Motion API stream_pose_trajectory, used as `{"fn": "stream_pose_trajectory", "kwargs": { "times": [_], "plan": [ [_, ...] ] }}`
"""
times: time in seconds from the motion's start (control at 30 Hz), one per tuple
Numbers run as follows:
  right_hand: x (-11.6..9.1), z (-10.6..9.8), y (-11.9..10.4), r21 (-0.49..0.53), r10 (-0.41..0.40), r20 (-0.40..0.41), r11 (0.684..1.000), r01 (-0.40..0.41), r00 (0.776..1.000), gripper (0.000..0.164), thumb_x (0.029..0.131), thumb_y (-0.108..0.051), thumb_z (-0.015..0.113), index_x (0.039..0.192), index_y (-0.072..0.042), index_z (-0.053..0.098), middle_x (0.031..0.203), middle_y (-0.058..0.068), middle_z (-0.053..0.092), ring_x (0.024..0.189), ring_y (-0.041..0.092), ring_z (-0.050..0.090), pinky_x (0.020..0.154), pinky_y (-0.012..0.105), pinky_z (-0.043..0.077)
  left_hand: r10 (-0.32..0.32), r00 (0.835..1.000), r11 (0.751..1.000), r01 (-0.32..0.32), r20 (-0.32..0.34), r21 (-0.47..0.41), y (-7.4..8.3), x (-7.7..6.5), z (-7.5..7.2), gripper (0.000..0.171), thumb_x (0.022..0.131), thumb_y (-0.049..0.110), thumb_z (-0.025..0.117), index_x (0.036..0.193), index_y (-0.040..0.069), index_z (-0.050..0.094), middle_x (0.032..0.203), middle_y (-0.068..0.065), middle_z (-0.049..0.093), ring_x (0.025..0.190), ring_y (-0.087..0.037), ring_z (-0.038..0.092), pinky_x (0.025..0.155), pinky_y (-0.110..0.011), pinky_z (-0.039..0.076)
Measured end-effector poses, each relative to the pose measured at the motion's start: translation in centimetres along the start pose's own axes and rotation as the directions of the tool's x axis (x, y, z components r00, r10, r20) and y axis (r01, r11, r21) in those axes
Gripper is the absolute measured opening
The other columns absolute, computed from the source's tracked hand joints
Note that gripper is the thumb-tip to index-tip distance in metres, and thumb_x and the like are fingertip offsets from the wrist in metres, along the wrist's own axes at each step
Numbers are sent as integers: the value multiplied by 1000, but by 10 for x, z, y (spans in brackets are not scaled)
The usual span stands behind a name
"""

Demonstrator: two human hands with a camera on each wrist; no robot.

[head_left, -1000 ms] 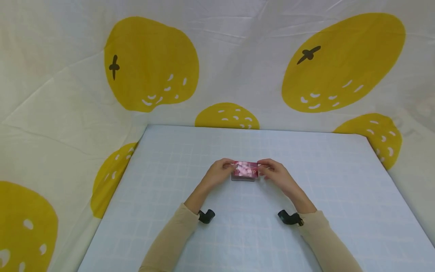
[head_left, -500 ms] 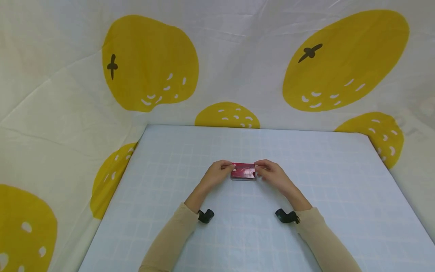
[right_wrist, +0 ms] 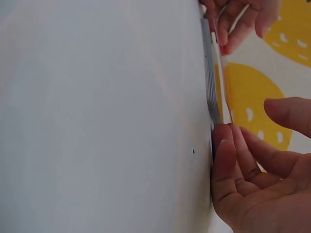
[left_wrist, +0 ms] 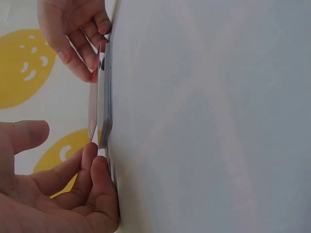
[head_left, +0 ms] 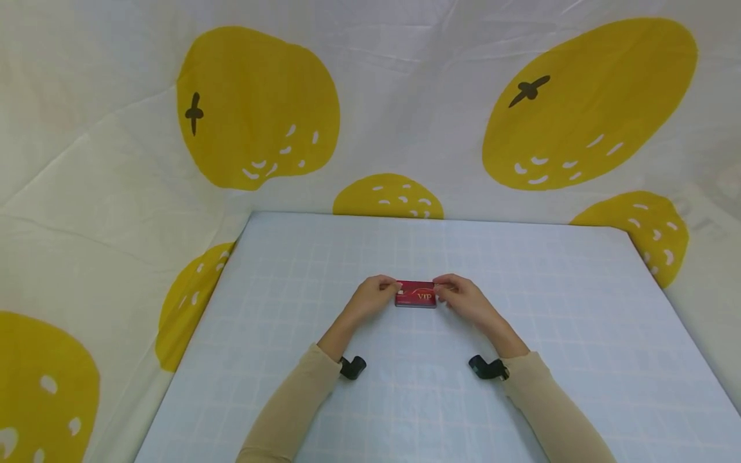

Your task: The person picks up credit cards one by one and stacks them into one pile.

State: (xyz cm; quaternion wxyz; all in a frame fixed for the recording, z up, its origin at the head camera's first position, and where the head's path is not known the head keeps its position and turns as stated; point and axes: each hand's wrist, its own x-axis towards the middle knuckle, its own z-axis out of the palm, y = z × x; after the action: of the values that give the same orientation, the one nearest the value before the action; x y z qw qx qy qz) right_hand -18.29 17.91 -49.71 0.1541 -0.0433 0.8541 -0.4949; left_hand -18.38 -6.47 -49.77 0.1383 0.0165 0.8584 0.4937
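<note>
A red card (head_left: 415,294) marked "VIP" lies level over a small stack of cards (left_wrist: 107,97) at the middle of the table. In the wrist views a narrow gap shows between the red card and the stack. At its left end my left hand (head_left: 372,297) holds the card with its fingertips. My right hand (head_left: 467,299) grips the opposite end in the same way, fingers curled. In the right wrist view the right thumb (right_wrist: 291,112) stands away from the card. Most of the stack's top is hidden under the red card.
A pale checked cloth covers the table (head_left: 417,399). Behind it hangs a white curtain (head_left: 405,116) with large yellow fruit prints. Black wrist cameras (head_left: 488,368) are strapped at both cuffs.
The red card has come down and slightly left, lining up over the stack. My right hand has moved a little left with it; the left hand has barely shifted.
</note>
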Motion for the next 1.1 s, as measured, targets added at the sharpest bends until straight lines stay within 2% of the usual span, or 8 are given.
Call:
{"fn": "stream_pose_trajectory", "kwargs": {
  "times": [0.67, 0.87, 1.1],
  "plan": [
    [-1, -1, 1, -24, 28, 6, 999, -28, 1000, 38, 102, -28, 58, 133, -5, 58, 115, 12, 64, 99, 26, 59, 81, 34, 51, -28, 1000, 997, 28, 6, 69, 1, 2, 6, 43, 100, 42, 59, 124, 8, 68, 118, -4, 67, 111, -22, 59, 95, -46, 49],
    [-1, 0, 0, -36, 17, 6, 999, -17, 1000, 38, 102, -29, 58, 132, -5, 59, 113, 11, 65, 97, 26, 59, 80, 35, 51, -7, 1000, 996, 6, 6, 90, 1, 2, 5, 44, 100, 42, 58, 125, 7, 68, 120, -5, 67, 114, -24, 59, 97, -46, 48],
    [1, 0, 2, -50, 12, 5, 999, -12, 1000, 38, 102, -29, 59, 131, -5, 60, 112, 11, 66, 96, 25, 60, 80, 35, 52, -12, 1000, 994, 13, -16, 106, 0, 0, 8, 46, 100, 43, 58, 128, 7, 66, 122, -6, 66, 114, -23, 59, 96, -46, 48]
  ]
}}
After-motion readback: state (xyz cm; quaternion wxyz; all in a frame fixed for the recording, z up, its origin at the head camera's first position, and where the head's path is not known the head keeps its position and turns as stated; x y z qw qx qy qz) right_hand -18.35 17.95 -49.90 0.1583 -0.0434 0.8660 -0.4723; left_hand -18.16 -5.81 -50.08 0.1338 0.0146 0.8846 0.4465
